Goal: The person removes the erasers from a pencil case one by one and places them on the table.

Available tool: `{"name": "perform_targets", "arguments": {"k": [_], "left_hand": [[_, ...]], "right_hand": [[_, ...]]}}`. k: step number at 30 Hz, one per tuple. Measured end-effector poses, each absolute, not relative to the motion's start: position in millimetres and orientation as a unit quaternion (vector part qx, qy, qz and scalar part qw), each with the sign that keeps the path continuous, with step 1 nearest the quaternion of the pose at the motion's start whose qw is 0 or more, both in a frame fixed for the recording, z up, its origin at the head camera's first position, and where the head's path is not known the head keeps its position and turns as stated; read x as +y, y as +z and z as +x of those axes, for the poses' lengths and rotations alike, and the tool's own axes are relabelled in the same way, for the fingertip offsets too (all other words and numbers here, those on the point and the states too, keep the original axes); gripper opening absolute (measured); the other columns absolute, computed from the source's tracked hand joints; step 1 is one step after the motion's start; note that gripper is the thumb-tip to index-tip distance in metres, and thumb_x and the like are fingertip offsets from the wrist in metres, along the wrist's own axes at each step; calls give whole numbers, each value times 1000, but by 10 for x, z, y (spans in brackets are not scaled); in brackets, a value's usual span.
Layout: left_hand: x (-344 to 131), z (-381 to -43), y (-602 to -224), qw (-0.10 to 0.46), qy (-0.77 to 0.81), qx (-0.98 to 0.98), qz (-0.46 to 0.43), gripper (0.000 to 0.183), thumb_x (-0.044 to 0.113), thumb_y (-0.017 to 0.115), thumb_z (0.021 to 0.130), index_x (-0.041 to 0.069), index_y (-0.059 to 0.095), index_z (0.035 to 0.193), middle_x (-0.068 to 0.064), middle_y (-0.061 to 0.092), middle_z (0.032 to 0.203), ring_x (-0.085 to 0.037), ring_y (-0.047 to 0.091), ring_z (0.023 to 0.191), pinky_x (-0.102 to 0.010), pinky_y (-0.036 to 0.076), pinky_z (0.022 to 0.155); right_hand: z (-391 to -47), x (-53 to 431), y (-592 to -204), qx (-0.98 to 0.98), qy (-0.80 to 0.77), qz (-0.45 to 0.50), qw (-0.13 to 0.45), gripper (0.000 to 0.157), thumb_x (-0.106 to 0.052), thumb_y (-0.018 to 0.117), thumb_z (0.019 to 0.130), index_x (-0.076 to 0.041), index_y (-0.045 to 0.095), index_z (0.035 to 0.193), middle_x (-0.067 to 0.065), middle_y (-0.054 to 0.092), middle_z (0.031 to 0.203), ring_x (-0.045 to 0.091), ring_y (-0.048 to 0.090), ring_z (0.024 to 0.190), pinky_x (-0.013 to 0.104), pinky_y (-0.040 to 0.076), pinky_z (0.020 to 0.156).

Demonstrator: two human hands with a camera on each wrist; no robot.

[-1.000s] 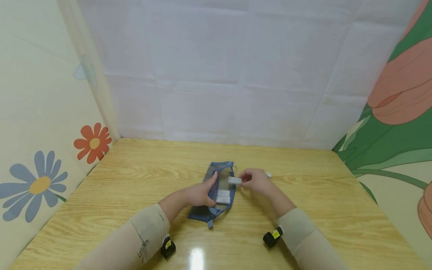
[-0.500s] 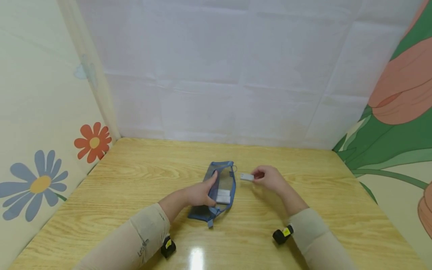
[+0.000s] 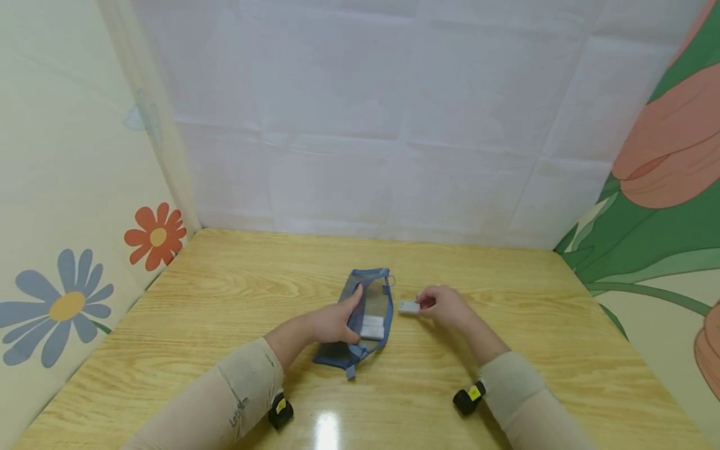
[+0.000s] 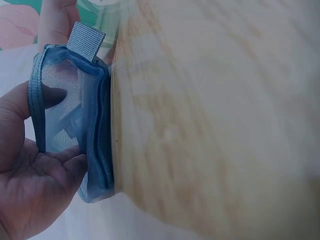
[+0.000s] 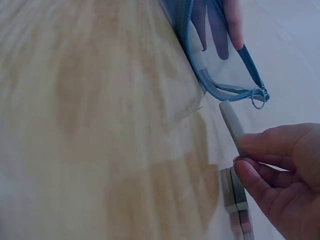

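Some is done, I judge, and some left: my left hand (image 3: 329,324) grips the soft blue mesh pouch (image 3: 375,301), its zippered mouth held wide, smooth white blocks (image 3: 372,329) lying inside; outside it, my right hand (image 3: 446,306) pinches one oblong block (image 3: 409,307); similar pieces (image 5: 233,190) rest nearby on the glossy wood-grain bench (image 3: 562,312).

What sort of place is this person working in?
Probably an indoor booth, perhaps arranged for recording: a wood-grain table lies before a creased white backdrop, with flower-decorated side panels at both sides.
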State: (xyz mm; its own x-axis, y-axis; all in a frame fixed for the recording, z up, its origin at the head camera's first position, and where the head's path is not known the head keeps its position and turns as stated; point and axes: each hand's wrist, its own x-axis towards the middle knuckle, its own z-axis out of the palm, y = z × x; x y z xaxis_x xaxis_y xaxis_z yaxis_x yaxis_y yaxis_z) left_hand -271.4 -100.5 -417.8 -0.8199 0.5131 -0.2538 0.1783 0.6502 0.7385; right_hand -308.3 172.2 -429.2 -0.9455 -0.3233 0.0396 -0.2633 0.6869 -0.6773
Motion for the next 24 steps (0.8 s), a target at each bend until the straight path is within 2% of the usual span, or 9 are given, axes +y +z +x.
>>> {"name": "perform_targets", "arguments": {"k": [8,17,24], "left_hand": [[-993,-2693,-4143,221,360,883,206,109,14,72,76,13,-11,146,-17,11,151,-23,37,121,-39,31,99],[-992,-2688,-4132,222,363,881,205,109,13,71,76,13,-11,146,-17,10,151,-23,33,125,-39,29,101],[-989,-2679,-4123,224,360,883,202,108,13,71,76,14,-11,147,-17,12,151,-23,37,121,-39,30,99]], "right_hand": [[-3085,1697,-4337,920,-350,-174,34,16,-2,74,71,-5,69,85,-1,61,78,11,55,73,25,45,66],[-3081,1664,-4344,920,-350,-173,26,15,-2,75,70,-5,70,84,-1,58,77,11,52,72,25,44,65],[-3086,1651,-4371,932,-327,-157,8,15,-4,75,70,-6,70,84,-2,60,77,11,54,72,25,45,66]]}}
